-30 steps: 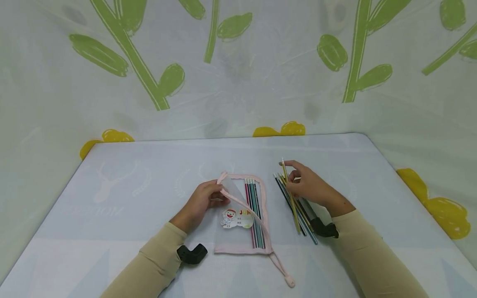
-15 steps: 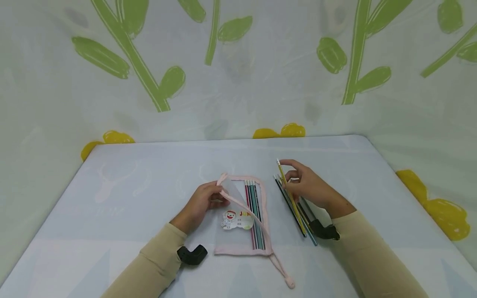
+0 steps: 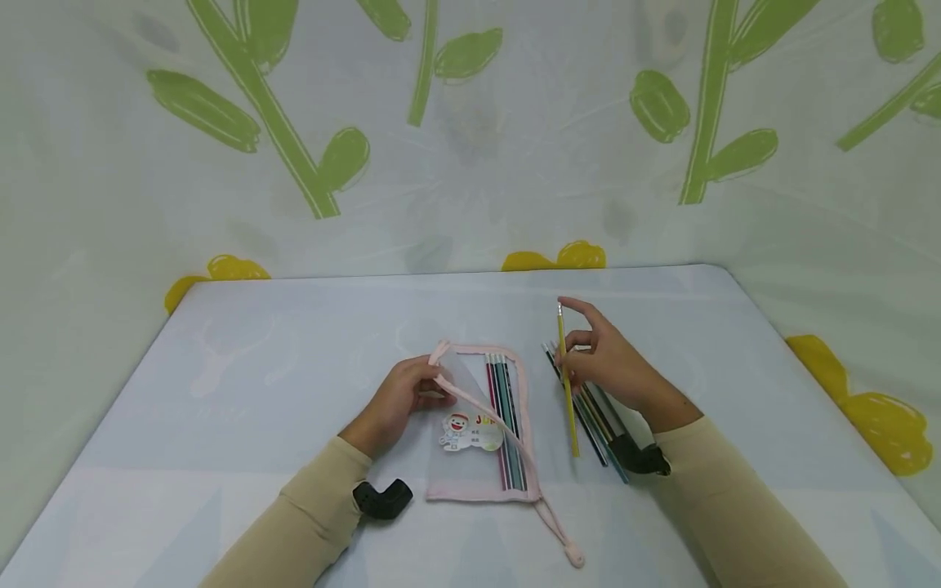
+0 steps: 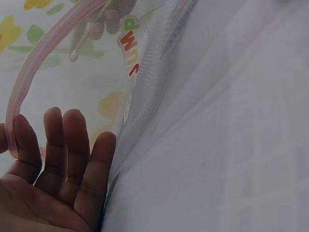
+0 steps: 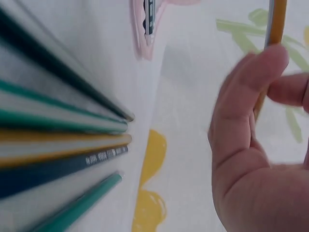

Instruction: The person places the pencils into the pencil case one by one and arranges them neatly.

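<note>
My left hand (image 3: 403,400) pinches the pink edging of a see-through mesh pencil pouch (image 3: 463,478), lifting its upper left corner so the mouth gapes. In the left wrist view, thumb and forefinger grip that pink trim (image 4: 21,92) while the other fingers stay inside or behind the mesh; which, I cannot tell. Several striped pencils (image 3: 507,425) lie inside along the pouch's right side. My right hand (image 3: 606,359) pinches a yellow pencil (image 3: 568,408), held nearly upright above the table, forefinger stretched to its top end. Below that hand lie several loose pencils (image 5: 63,166), green, dark and yellow.
A cartoon label (image 3: 470,433) sits on the pouch, and a pink strap loop (image 3: 560,535) trails from its lower right corner. Black wrist devices (image 3: 382,500) are worn on both arms. The pale table (image 3: 294,327) meets a leaf-printed backdrop (image 3: 470,163) behind.
The yellow pencil has risen off the loose pile and shifted slightly left, standing more upright. My right forefinger has stretched up along it. The left hand keeps its hold on the pouch edge.
</note>
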Action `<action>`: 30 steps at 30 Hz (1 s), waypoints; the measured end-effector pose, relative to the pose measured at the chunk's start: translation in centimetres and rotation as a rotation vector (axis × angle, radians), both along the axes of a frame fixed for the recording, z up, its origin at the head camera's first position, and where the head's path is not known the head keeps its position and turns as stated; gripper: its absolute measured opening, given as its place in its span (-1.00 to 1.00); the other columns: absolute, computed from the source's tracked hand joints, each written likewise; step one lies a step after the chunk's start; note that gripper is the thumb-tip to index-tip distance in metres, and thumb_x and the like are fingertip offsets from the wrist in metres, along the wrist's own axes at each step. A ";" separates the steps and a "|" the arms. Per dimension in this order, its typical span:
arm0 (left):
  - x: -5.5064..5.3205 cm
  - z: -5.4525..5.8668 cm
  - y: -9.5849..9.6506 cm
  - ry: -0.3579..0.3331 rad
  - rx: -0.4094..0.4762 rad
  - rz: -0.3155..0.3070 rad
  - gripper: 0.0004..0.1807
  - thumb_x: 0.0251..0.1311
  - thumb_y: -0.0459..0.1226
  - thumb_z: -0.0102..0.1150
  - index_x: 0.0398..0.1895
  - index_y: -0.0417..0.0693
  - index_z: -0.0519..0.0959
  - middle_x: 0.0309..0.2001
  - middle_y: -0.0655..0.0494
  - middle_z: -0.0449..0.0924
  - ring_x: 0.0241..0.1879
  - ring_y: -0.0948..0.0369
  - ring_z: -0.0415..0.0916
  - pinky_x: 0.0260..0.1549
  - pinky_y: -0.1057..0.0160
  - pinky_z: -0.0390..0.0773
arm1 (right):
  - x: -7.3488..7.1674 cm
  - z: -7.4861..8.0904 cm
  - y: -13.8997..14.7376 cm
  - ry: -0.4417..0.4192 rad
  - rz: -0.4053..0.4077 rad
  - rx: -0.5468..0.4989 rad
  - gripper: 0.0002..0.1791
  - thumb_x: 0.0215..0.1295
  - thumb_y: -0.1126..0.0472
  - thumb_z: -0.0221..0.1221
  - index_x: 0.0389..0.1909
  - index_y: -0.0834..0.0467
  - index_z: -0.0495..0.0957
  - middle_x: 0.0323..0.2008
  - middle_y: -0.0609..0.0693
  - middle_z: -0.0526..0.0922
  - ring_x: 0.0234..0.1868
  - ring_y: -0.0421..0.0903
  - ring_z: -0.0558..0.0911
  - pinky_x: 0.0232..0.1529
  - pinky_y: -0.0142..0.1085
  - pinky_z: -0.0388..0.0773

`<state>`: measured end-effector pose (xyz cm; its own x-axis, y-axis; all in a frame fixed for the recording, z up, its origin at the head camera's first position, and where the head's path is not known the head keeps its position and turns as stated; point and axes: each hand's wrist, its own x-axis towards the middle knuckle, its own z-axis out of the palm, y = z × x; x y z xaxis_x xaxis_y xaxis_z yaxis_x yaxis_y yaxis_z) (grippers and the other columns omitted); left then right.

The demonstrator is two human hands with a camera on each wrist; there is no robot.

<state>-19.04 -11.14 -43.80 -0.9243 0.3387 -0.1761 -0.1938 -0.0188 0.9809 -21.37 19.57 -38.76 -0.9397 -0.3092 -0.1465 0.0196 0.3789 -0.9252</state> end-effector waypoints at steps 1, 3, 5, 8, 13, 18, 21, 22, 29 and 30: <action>0.0 -0.1 0.1 0.001 0.005 0.000 -0.71 0.40 -0.26 -0.23 -0.34 -0.13 0.52 -0.33 0.14 0.59 -0.23 0.17 0.65 0.04 0.05 0.64 | 0.0 0.0 -0.1 0.011 -0.013 -0.016 -0.07 0.27 0.34 0.12 0.56 -0.20 -0.09 -0.23 0.20 0.53 -0.52 0.05 0.61 -0.37 -0.11 0.72; -0.1 -0.2 0.2 0.002 0.018 -0.003 -0.72 0.39 -0.27 -0.23 -0.36 -0.11 0.52 -0.34 0.15 0.58 -0.23 0.18 0.65 0.04 0.05 0.64 | 0.1 0.0 -0.2 0.027 -0.038 -0.049 -0.06 0.30 0.35 0.12 0.57 -0.20 -0.13 -0.22 0.21 0.50 -0.48 0.04 0.63 -0.35 -0.11 0.73; 0.0 -0.3 0.3 0.002 0.030 0.000 -0.73 0.37 -0.29 -0.22 -0.38 -0.10 0.52 -0.35 0.16 0.58 -0.23 0.18 0.65 0.03 0.05 0.65 | 0.0 0.0 -0.5 0.035 -0.053 -0.077 -0.04 0.32 0.35 0.14 0.58 -0.19 -0.18 -0.21 0.21 0.49 -0.45 0.01 0.64 -0.33 -0.12 0.74; 0.0 -0.4 0.3 0.002 0.040 0.005 -0.72 0.35 -0.30 -0.24 -0.39 -0.10 0.51 -0.34 0.16 0.56 -0.23 0.19 0.63 0.01 0.07 0.66 | -0.1 0.1 -1.1 0.052 -0.062 -0.088 -0.02 0.34 0.34 0.18 0.58 -0.19 -0.19 -0.19 0.21 0.48 -0.43 -0.02 0.66 -0.31 -0.13 0.74; 0.1 -0.3 0.2 0.019 0.041 0.008 -0.71 0.32 -0.32 -0.27 -0.40 -0.11 0.50 -0.34 0.15 0.54 -0.23 0.21 0.61 -0.04 0.13 0.67 | -0.4 0.4 -2.4 0.083 -0.068 -0.082 -0.01 0.33 0.35 0.20 0.57 -0.18 -0.19 -0.17 0.24 0.50 -0.43 0.00 0.68 -0.31 -0.15 0.74; 0.2 -0.3 0.1 0.032 0.038 0.013 -0.72 0.28 -0.34 -0.27 -0.45 -0.07 0.50 -0.35 0.17 0.53 -0.24 0.22 0.59 -0.07 0.20 0.66 | -0.4 0.1 -3.8 0.086 -0.081 -0.068 0.02 0.32 0.37 0.21 0.58 -0.17 -0.21 -0.15 0.25 0.50 -0.40 -0.01 0.70 -0.28 -0.17 0.74; 0.1 -0.3 0.2 0.038 0.040 0.019 -0.71 0.28 -0.33 -0.27 -0.46 -0.06 0.50 -0.36 0.17 0.53 -0.24 0.24 0.59 -0.08 0.21 0.66 | -0.3 -0.3 -4.2 0.107 -0.086 -0.042 0.01 0.33 0.37 0.20 0.58 -0.17 -0.21 -0.13 0.25 0.52 -0.39 -0.01 0.71 -0.27 -0.15 0.74; 0.1 -0.3 0.2 0.040 0.041 0.019 -0.72 0.28 -0.32 -0.27 -0.45 -0.06 0.49 -0.35 0.17 0.53 -0.24 0.24 0.59 -0.07 0.21 0.66 | -0.2 -0.4 -4.3 0.114 -0.086 -0.037 0.01 0.34 0.38 0.20 0.58 -0.17 -0.21 -0.12 0.26 0.52 -0.39 0.00 0.71 -0.27 -0.14 0.74; 0.0 -0.3 0.0 0.038 0.046 0.033 -0.69 0.30 -0.32 -0.28 -0.42 -0.09 0.52 -0.34 0.16 0.56 -0.22 0.25 0.61 -0.06 0.19 0.66 | -0.1 -0.9 -4.9 0.110 -0.057 -0.014 0.02 0.33 0.39 0.21 0.58 -0.16 -0.21 -0.09 0.26 0.51 -0.35 -0.01 0.72 -0.24 -0.07 0.73; 0.0 -0.3 -0.1 0.041 0.044 0.031 -0.69 0.31 -0.31 -0.28 -0.42 -0.10 0.52 -0.33 0.16 0.56 -0.21 0.24 0.61 -0.05 0.18 0.66 | 0.0 -0.9 -5.0 0.102 -0.054 -0.012 0.02 0.33 0.39 0.21 0.58 -0.17 -0.21 -0.08 0.26 0.52 -0.35 -0.01 0.72 -0.23 -0.08 0.73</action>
